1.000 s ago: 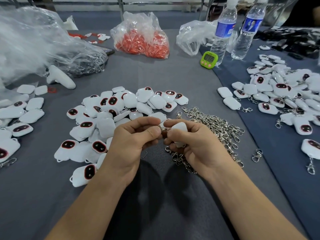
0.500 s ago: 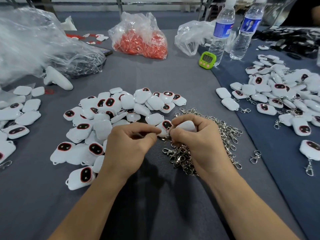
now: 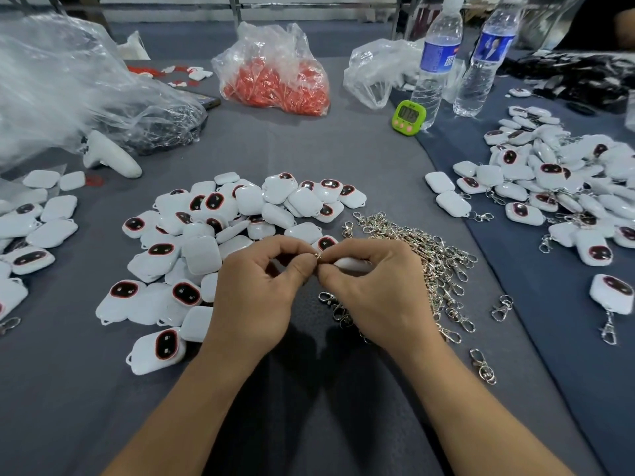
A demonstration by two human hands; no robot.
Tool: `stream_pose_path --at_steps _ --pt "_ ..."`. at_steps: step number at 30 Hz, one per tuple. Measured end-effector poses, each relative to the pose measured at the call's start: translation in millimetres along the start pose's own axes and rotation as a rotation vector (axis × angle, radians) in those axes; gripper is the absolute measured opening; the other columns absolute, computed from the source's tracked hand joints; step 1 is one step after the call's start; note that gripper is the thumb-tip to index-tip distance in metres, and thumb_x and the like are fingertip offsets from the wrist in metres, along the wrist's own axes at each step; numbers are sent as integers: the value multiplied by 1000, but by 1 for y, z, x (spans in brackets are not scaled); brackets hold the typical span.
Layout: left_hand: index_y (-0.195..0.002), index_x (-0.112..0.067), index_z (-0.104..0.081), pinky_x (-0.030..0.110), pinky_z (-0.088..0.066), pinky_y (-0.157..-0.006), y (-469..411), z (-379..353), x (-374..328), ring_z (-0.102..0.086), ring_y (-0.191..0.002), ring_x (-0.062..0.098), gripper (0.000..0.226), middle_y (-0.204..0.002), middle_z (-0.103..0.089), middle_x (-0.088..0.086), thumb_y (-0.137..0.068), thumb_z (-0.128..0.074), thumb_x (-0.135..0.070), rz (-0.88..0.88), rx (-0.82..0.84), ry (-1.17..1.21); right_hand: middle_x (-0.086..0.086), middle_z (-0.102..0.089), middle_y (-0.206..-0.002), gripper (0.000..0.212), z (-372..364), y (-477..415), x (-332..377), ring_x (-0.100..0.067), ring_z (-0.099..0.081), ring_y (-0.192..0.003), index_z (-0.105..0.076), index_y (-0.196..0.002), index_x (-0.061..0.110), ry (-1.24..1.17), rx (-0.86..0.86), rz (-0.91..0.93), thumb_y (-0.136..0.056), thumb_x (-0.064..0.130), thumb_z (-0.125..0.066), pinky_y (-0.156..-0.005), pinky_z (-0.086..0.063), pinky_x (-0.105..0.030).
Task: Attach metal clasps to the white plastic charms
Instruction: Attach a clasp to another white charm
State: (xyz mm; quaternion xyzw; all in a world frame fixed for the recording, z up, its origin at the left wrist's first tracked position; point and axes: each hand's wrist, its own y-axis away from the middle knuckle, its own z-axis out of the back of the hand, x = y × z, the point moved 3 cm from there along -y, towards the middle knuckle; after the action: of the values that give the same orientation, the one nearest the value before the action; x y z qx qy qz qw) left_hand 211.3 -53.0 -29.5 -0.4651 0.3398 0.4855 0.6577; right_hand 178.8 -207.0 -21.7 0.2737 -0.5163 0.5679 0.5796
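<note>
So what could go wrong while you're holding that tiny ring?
The small ring is only pinched between fingertips of the left hand and right hand, so it might slip. Dropped into the clasp pile right beside, it could be hard to find. The white charm tucked in the right hand could slide out too.

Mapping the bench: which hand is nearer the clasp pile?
Right. The right hand overlaps the clasp pile's left edge; the left hand is apart from it, further left.

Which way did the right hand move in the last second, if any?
No. The right hand stays at the left edge of the clasp pile.
</note>
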Motion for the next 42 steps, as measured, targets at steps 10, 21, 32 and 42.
stream_pose_path --at_steps 10,21,32,42 --pt "-79 -41 -76 13 -43 -53 2 8 0 -56 -60 1 15 -70 -69 -23 -78 -84 -28 -25 -24 -138 13 -69 -59 13 1 -1 -3 0 -62 -51 -78 -72 24 6 -12 -15 -76 11 -79 -51 -46 -14" --pt "-82 -35 -79 6 -42 -71 4 9 -8 -65 -86 -1 19 -81 -72 -23 -73 -86 -19 -120 -62 -233 16 -64 -55 18 0 3 1 1 -58 -49 -76 -72 23 81 -36 65 -74 6 -80 -53 -41 -7" --pt "-80 -34 -81 14 -54 -65 1 6 1 -72 -72 1 21 -75 -75 -19 -77 -84 -13 38 20 2 3 -68 -58 20 0 -6 -9 -8 -57 -52 -78 -76 28 -50 -40 -65 -77 8 -78 -54 -48 -28" --pt "-73 -33 -80 10 -36 -47 2 4 -1 -49 -45 -2 24 -56 -67 -14 -73 -82 -9 41 91 -5 8 -71 -60 20 -1 -9 -16 -3 -61 -56 -80 -77 26 -72 72 -113 -79 6 -78 -58 -47 -18"
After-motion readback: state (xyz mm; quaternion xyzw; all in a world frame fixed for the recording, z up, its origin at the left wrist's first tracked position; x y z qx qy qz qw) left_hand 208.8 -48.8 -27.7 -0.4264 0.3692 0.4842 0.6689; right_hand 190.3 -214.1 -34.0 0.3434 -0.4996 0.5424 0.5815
